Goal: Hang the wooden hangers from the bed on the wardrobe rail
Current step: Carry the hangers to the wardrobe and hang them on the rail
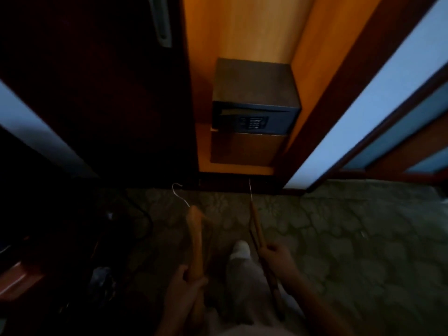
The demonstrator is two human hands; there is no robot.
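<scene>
My left hand [185, 284] grips a wooden hanger [195, 238] by one arm, its metal hook pointing up and left toward the wardrobe. In my right hand [278, 259] is a second wooden hanger [255, 224], seen edge-on, with its thin hook pointing straight up at the wardrobe base. Both hangers are held low over the patterned carpet [339, 238], in front of the open wardrobe [242, 32]. The wardrobe rail and the bed are out of view.
A dark safe [254, 103] with a keypad stands on a shelf inside the lit orange wardrobe. A dark sliding door [109, 93] covers the left side. My foot in a white sock [240, 249] is between the hangers. Cables and dark objects lie at the left.
</scene>
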